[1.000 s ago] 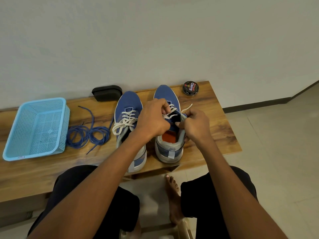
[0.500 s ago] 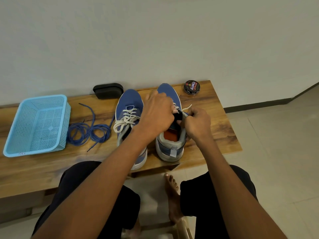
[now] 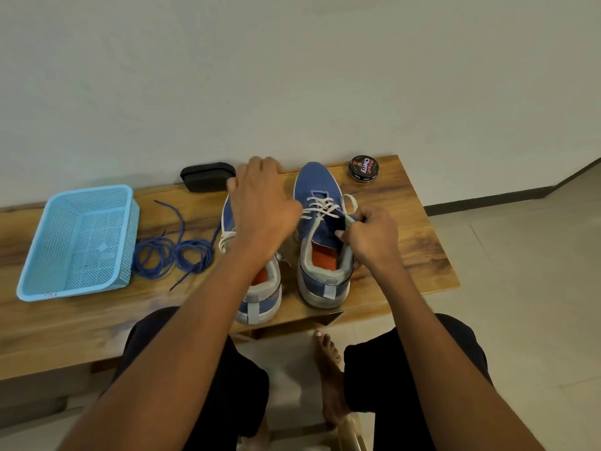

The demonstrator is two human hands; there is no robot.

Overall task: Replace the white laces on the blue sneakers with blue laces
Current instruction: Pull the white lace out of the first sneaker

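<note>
Two blue sneakers stand side by side on the wooden bench (image 3: 419,255), toes to the wall. The right sneaker (image 3: 317,255) has its white lace (image 3: 320,208) loosened, and a loop of it runs to my right hand (image 3: 370,239), which pinches the lace at the shoe's right eyelets. My left hand (image 3: 263,206) hovers palm down over the left sneaker (image 3: 260,297), fingers spread, with nothing visible in it; it hides most of that shoe's lacing. The blue laces (image 3: 172,252) lie coiled on the bench left of the shoes.
A light blue plastic basket (image 3: 48,242) stands at the bench's left. A black case (image 3: 205,175) and a round shoe polish tin (image 3: 363,168) sit by the wall. My knees and a bare foot (image 3: 328,375) are below the bench's front edge.
My left hand has left the right sneaker's lacing and moved up and left, over the left sneaker. The right hand stays at the right sneaker's eyelets.
</note>
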